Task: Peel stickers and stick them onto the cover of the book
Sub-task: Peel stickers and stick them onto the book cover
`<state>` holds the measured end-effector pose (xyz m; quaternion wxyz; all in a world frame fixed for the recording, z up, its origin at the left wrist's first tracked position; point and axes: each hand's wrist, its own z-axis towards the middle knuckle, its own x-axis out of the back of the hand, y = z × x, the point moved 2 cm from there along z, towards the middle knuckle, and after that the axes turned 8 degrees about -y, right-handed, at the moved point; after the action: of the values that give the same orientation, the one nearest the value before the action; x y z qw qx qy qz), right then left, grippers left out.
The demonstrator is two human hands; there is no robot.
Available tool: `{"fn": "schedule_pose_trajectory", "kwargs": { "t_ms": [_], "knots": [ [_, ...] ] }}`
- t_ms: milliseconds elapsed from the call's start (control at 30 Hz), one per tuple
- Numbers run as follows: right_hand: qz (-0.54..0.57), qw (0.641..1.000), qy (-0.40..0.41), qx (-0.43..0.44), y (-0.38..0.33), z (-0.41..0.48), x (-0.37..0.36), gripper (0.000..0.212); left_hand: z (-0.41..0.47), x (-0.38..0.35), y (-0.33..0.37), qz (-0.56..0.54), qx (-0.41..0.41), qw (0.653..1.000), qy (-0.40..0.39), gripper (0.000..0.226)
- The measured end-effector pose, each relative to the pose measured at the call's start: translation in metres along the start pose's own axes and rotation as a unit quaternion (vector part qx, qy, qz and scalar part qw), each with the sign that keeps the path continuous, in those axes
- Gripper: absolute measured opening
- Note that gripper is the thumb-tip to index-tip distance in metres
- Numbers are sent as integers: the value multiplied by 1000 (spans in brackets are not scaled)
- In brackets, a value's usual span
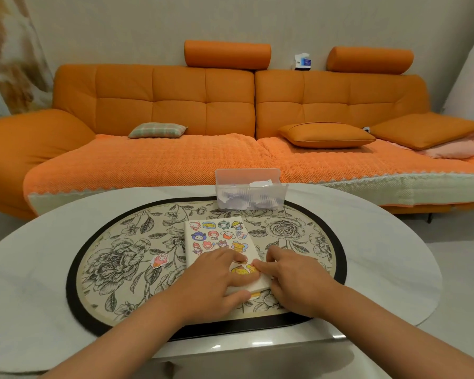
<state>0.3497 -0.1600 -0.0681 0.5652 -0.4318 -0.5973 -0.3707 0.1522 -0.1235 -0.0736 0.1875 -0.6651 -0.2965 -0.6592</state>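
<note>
Behind the bench [381, 242] an orange sofa [175, 105] is filling the wall, and a clear plastic box [248, 190] of paper scraps is sitting well beyond the fingertips, at the far rim of a flowered mat [115, 258].

The book [191, 253] is lying on that mat directly under both hands. Its long axis is running away from the person, with the far end leaning a little to the left. Rows of cartoon stickers [216, 233] are covering the part of the cover beyond the fingers.

The left hand [219, 277] is lying flat on the near half of the cover, fingers stretched and released, with the thumb at the near edge. It is pinning the book, not grasping it. The right hand [293, 274] is reaching in from the right edge. Its forefinger is pressing on a yellow sticker [241, 270] lying between the two hands, while its other fingers are bending down beside the book, clutching nothing that shows.

This sticker appears to be getting smoothed down. A loose pink sticker [159, 260] is waiting on the mat, out to the left of the left fingers and well apart from the right ones. The left hand is therefore the nearer one for fetching it, while the right could be steadying the book.
</note>
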Motion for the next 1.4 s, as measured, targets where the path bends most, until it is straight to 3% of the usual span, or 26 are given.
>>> {"fn": "schedule_pose_trajectory", "kwargs": {
  "t_ms": [333,500,667,933,1167,1267,1400],
  "knots": [
    [4,999,35,10,-1,-14,-2,47,1,3,3,-29,30,999,34,48],
    [4,999,30,13,2,-17,-3,74,4,3,4,13,37,999,27,56],
    [6,1000,26,8,-1,-15,-1,46,5,-2,9,57,40,998,-11,71],
    [6,1000,-5,2,-4,-6,3,52,-5,-3,5,6,33,999,23,64],
    [5,1000,10,-5,-2,-3,14,41,-7,-4,-3,-44,40,998,11,63],
    [33,998,43,-14,-8,9,27,40,-12,6,-10,-97,56,992,51,55],
    [52,996,73,5,-30,39,40,38,-25,25,-34,-75,105,983,130,42]
  ]
}}
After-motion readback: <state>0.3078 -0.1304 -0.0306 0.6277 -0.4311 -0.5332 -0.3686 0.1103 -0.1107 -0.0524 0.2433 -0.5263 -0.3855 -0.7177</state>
